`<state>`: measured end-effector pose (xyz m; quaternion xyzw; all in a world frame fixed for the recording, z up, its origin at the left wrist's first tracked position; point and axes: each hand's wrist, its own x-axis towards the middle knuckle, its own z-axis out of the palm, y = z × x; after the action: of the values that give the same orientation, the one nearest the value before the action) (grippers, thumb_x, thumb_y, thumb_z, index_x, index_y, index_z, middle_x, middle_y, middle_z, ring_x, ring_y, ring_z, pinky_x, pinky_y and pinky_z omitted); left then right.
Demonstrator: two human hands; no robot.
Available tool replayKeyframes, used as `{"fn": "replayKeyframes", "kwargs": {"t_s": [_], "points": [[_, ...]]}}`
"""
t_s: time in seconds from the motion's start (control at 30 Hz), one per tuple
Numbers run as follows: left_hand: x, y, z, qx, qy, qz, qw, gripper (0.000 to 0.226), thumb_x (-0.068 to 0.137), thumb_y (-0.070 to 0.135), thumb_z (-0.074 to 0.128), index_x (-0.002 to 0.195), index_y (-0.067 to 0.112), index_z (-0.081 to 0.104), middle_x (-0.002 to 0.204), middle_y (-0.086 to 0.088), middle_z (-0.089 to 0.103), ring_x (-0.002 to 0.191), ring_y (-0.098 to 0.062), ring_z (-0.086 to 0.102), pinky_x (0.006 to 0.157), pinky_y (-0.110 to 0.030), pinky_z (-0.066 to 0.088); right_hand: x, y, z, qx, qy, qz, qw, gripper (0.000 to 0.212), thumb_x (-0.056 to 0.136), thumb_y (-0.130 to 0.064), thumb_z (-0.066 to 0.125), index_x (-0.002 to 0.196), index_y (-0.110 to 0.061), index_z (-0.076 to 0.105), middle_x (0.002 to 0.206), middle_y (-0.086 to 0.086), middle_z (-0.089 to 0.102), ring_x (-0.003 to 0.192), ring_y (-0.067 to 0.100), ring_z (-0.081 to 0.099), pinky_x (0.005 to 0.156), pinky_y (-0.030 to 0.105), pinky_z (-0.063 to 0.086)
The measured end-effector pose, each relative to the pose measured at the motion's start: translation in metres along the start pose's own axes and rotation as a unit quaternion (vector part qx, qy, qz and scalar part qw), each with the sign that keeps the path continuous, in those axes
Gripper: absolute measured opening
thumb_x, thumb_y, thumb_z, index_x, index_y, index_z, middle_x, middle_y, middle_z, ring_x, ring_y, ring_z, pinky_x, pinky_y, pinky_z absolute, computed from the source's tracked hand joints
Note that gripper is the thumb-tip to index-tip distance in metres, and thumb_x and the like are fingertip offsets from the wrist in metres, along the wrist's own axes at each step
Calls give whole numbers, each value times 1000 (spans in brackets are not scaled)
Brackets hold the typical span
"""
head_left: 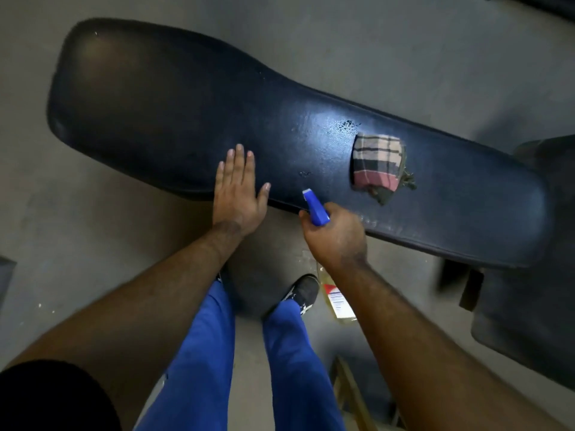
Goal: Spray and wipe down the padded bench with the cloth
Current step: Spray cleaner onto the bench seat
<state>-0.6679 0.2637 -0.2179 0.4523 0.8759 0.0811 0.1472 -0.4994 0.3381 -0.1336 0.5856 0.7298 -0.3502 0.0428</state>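
- Left hand (238, 189) was flat, fingers spread, palm pressed on the near edge of the padded bench (174, 119); it held nothing.
- Right hand (337, 236) was clenched round the spray bottle (315, 208), blue nozzle aimed at the bench top.
- Cloth (378, 166) lay folded on the bench, right of the nozzle, untouched.
- Wet droplets (342, 127) sat on the bench just beside the cloth.

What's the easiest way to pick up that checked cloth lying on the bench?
Pinch the checked cloth at its raised, bunched middle, coming straight down from above. It lies loose in a crumpled heap on the padded bench, with nothing on top of it. The left hand is free and open; the right hand holds the spray bottle.
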Motion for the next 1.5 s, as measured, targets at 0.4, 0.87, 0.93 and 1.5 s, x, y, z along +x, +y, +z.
{"fn": "replayKeyframes", "kwargs": {"t_s": [0.4, 0.87, 0.93, 1.5], "points": [[46, -166, -76, -22, 59, -60, 996, 59, 100, 34, 38, 149, 0, 31, 157, -21, 28, 147, -33, 22, 122, -44, 13, 7, -125, 51, 21, -86, -31, 996, 36, 80, -53, 63, 70, -19, 55, 72, 4, 70, 72, 31, 70, 73, 43, 58], [57, -226, -97, -104, 122, -53, 986, 52, 102, 28, 39, 147, 3, 37, 155, -17, 34, 147, -27, 25, 122, -42, 16, 24, -235, 92, -22, -107, -65, 992, 31, 88, -44, 65, 70, -23, 51, 68, 2, 61, 69, 24, 64, 65, 35, 54], [70, -252, -106, -107, 141, -110, 978, 54, 102, 32, 38, 148, 3, 34, 156, -17, 30, 147, -27, 23, 122, -43, 16, 36, -261, 97, -20, -99, -73, 992, 32, 88, -43, 65, 68, -24, 49, 70, 3, 62, 71, 26, 63, 64, 33, 49], [87, -281, -98, -60, 87, -164, 981, 63, 103, 40, 29, 152, 2, 21, 160, -19, 20, 149, -30, 16, 122, -44, 13, 69, -347, 129, -69, -115, -93, 987, 33, 87, -45, 67, 68, -24, 50, 70, 3, 61, 71, 24, 64, 66, 34, 52]]}}
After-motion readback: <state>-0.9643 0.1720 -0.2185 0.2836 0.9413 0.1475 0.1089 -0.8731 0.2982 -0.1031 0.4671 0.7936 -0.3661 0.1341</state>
